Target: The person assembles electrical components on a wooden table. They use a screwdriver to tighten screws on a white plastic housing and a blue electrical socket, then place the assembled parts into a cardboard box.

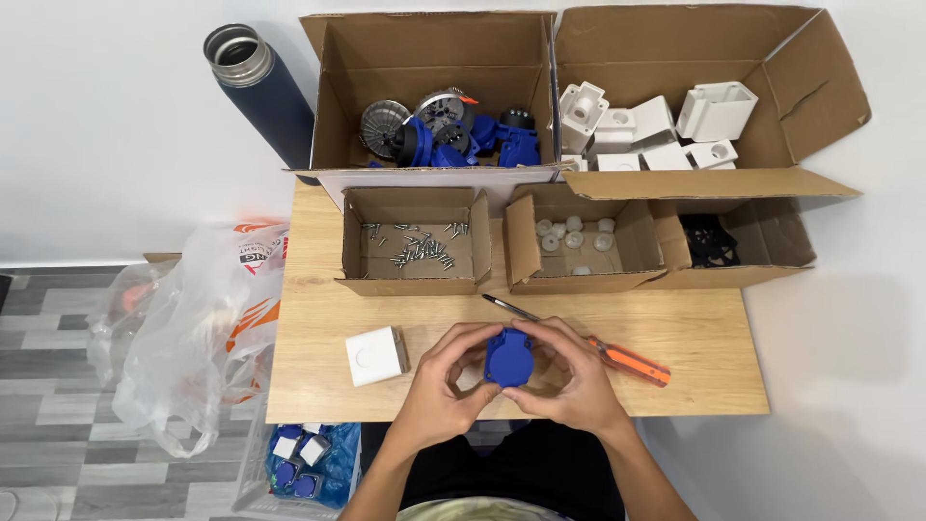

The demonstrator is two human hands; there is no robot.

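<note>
Left hand [446, 384]: curled around the left side of the blue part [508, 357], fingers gripping its edge.
Right hand [569, 381]: closed on the right side of the same part, thumb near its lower rim.
Blue part: held between both hands just above the near edge of the worktop [675, 338], at its middle; round face turned up toward the camera, squarish body behind; long axis cannot be told, since seen end-on.
Screwdriver [617, 355]: lying flat just beyond the right hand, orange handle to the right, metal tip pointing up-left; shaft partly hidden by the fingers.
White box [375, 356]: left of the left hand, apart from it, round mark on top.
Small cartons: one with screws [417, 243], one with white caps [573, 235], one with dark pieces [710, 241], in a row at the back of the worktop.
Large cartons: behind, blue and metal parts [446, 130] on the left, white housings [656, 125] on the right.
Flask [256, 87]: far left, open top.
Plastic bag [198, 328]: on the floor, left of the worktop.
</note>
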